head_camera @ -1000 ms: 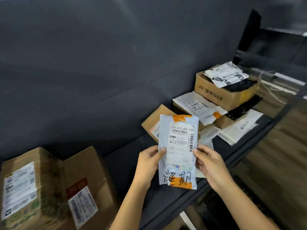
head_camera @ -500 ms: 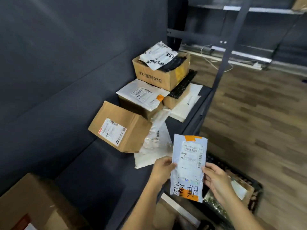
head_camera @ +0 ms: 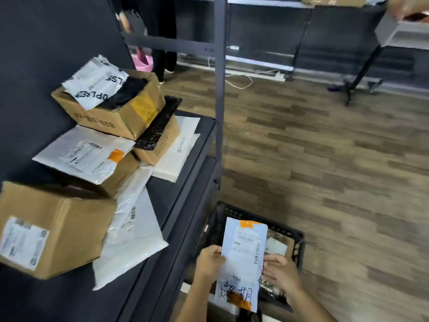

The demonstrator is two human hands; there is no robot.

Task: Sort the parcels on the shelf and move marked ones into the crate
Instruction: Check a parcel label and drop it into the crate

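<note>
Two hands [head_camera: 246,268], pale orange-taped parcel [head_camera: 243,259]

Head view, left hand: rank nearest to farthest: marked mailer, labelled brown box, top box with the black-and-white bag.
1. Marked mailer: in the left hand itself, over the crate.
2. Labelled brown box: near end of the shelf, to the hand's left.
3. Top box with the black-and-white bag: far end of the shelf.
</note>
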